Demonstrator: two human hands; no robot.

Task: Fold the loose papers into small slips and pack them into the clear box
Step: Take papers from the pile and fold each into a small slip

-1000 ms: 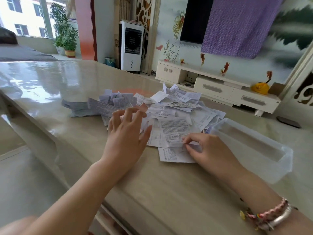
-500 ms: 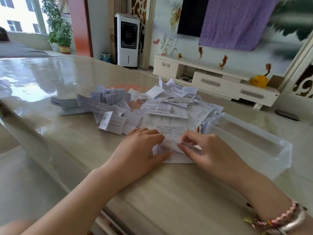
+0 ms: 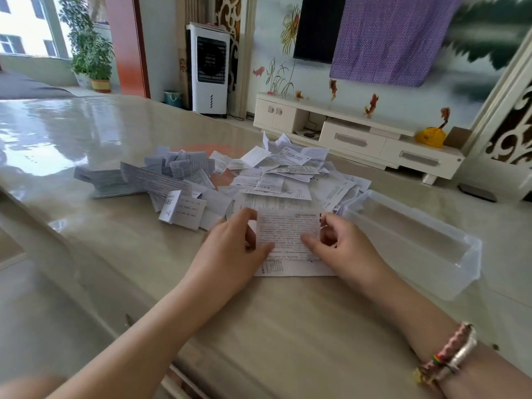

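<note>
**Both hands on one sheet, box beside them**

You're holding one printed sheet (image 3: 288,231) by its two side edges, just above the table (image 3: 259,326). Your left hand (image 3: 233,254) pinches the left edge, thumb on the printed face, fingers curled behind. Your right hand (image 3: 342,249) pinches the right edge the same way. The sheet's lower part lies flat on the table; the upper part is raised toward you.

One clear box (image 3: 414,240) sits just right of your right hand, open top up; nothing visible inside.

Behind the sheet: one heap of loose papers (image 3: 290,180), too overlapped to count. Left of it, a second cluster of folded slips (image 3: 178,180), also too many to count, touching the heap.

Two bracelets (image 3: 452,352) on your right wrist, one pink and braided, one silver.
</note>
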